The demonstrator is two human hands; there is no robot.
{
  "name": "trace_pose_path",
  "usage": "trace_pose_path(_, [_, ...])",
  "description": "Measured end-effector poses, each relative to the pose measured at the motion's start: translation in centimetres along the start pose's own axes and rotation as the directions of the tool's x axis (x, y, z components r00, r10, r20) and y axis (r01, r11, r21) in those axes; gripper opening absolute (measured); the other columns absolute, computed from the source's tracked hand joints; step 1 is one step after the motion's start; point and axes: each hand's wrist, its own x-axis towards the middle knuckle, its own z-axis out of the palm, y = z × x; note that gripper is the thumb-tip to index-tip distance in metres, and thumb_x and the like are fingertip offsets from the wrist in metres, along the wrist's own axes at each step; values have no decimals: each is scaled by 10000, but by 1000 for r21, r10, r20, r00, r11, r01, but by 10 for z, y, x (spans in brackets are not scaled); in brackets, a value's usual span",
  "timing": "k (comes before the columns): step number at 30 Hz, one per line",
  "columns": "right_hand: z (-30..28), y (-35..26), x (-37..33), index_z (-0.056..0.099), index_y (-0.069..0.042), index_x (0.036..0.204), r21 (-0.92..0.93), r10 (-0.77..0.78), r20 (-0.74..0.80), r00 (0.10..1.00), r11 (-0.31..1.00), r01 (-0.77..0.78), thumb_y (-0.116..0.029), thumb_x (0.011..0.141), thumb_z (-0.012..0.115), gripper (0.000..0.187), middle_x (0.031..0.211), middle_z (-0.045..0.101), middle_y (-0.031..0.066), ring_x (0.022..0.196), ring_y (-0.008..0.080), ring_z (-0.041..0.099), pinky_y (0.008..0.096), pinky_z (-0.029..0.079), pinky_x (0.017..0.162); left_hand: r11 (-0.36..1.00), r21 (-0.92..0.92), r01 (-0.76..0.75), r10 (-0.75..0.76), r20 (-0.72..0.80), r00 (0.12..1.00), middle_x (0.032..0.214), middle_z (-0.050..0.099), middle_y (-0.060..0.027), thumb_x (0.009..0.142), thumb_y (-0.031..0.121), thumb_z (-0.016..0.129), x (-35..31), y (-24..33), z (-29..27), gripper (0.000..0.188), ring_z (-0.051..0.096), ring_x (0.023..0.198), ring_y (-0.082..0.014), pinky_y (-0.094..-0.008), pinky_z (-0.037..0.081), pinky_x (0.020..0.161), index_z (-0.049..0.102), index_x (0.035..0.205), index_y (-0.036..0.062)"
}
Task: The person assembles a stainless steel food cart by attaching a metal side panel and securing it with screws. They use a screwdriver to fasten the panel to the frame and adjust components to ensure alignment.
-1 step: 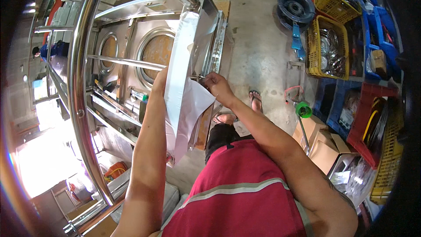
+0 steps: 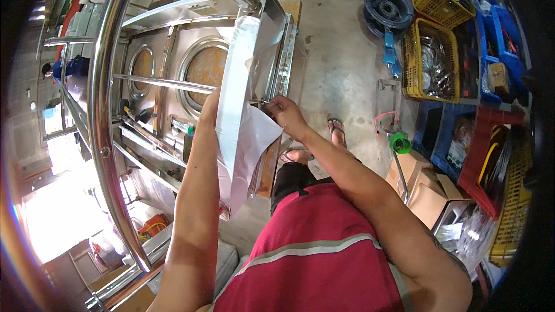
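Note:
Right in front of me stands a stainless steel frame unit (image 2: pixel 260 52), with a front edge strip covered in white protective film (image 2: pixel 233 81). Part of the film has come loose and hangs as a pale flap (image 2: pixel 261 130). My right hand (image 2: pixel 283 113) is at the outer side of this strip, just above the flap. Its fingers are closed at a small thin metal piece, and what they hold is too small to make out. My left hand (image 2: pixel 211 106) reaches behind the strip from the inner side, so its fingers are hidden.
Polished steel tubes (image 2: pixel 103 98) rise close on the left. Round openings (image 2: pixel 202 72) sit in the unit's panel. At right are yellow crates (image 2: pixel 430 60) of metal parts, a black coil (image 2: pixel 388 8), blue bins (image 2: pixel 502 34) and cardboard boxes (image 2: pixel 425 182). A person (image 2: pixel 72 67) is far left.

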Motion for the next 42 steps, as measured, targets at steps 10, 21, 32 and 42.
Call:
trace_pose_path(10, [2, -12, 1, 691, 9, 1064, -39, 24, -20, 1000, 999, -25, -234, 988, 610, 268, 973, 721, 187, 917, 309, 681, 401, 519, 832, 984, -124, -127, 142, 120, 983, 935, 738, -70, 1044, 263, 572, 12, 8, -9, 330, 695, 732, -150, -293, 581, 636, 709, 1139, -22])
trace_pose_path(21, [8, -64, -24, 680, 22, 1046, -26, -111, -42, 993, 994, 110, -206, 1000, 601, 246, 787, 706, 129, 688, 220, 676, 372, 528, 659, 971, -199, -135, 129, -44, 991, 930, 759, -91, 1029, 343, 570, 16, -1, -25, 374, 727, 769, -187, -320, 607, 693, 727, 1093, 9])
trace_pose_path(32, [4, -87, -30, 664, -12, 1042, -227, -323, -43, 945, 924, 306, -179, 992, 607, 183, 874, 691, 175, 833, 365, 686, 440, 527, 749, 978, -146, -148, 135, -92, 987, 929, 755, -107, 1040, 361, 519, 22, -5, -28, 421, 717, 771, -200, -319, 582, 724, 732, 1072, -1])
trace_pose_path(42, [1, -84, -23, 670, -6, 1037, -360, -450, 18, 893, 830, 426, -181, 974, 635, 190, 946, 699, 210, 896, 416, 682, 474, 539, 799, 970, -170, -175, 164, -77, 983, 884, 746, -104, 1030, 350, 526, 27, -7, -31, 394, 707, 729, -203, -318, 573, 687, 729, 1036, 13])
